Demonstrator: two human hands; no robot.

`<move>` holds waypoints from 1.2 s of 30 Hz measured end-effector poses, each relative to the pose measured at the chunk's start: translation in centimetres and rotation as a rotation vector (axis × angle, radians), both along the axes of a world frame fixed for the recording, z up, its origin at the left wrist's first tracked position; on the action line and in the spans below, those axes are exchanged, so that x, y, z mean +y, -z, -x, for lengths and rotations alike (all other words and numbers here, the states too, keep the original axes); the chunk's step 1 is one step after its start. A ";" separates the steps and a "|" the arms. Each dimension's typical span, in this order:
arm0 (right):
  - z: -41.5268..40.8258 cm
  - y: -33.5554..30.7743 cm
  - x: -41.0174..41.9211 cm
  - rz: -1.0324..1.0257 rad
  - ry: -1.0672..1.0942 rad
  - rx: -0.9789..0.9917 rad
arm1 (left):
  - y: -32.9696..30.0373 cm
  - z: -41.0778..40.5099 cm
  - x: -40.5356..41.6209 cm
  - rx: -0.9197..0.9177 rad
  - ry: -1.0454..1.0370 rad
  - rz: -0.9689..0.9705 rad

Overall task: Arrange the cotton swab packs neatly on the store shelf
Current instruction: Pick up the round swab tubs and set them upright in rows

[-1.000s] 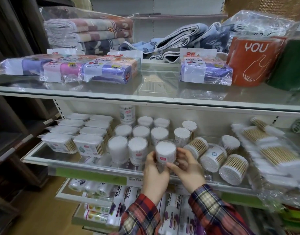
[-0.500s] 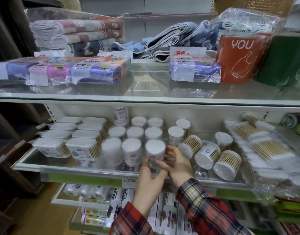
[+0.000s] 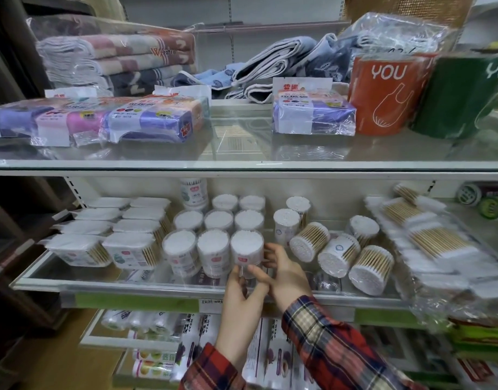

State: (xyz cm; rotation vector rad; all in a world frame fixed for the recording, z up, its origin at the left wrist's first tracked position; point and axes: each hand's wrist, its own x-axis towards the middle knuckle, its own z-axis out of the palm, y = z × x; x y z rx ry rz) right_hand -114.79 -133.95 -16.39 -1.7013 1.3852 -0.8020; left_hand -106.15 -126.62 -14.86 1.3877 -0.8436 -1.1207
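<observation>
Below, both hands (image 3: 270,277) round a swab tub (image 3: 247,250) (upright) on the glass shelf (image 3: 101,280)

I see the middle glass shelf (image 3: 59,281) carrying upright round swab tubs (image 3: 214,220) at centre, boxed swab packs (image 3: 129,249) to their left, toppled tubs (image 3: 340,256) right of centre and flat bagged swabs (image 3: 433,243) far right. The upper shelf (image 3: 242,153) holds wrapped cloth packs (image 3: 155,122) and folded towels (image 3: 115,60).

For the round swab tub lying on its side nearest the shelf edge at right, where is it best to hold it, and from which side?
Grip the lying swab tub across its curved wall from above: another tub touches its left, its white end faces the front.
</observation>
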 end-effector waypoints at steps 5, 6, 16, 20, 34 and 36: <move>0.0 0.0 -0.2 -0.028 -0.037 0.047 | 0.4 0.5 0.6 -0.122 -0.030 -0.040; 0.1 0.0 -0.2 -0.031 -0.044 0.059 | 0.4 0.8 0.8 -0.160 -0.046 -0.061; 7.8 -6.4 -1.1 0.200 0.057 0.166 | -3.3 4.1 1.8 -0.453 -0.069 0.311; 11.7 -9.3 -4.9 0.263 0.124 0.230 | -7.3 4.3 -4.2 -0.463 0.034 0.333; 12.2 -8.0 -11.8 0.121 0.088 0.412 | -8.1 5.1 -19.1 -1.213 0.243 -0.171; 12.5 -7.8 -11.6 0.120 0.101 0.387 | -7.9 5.4 -18.8 -1.165 0.237 -0.170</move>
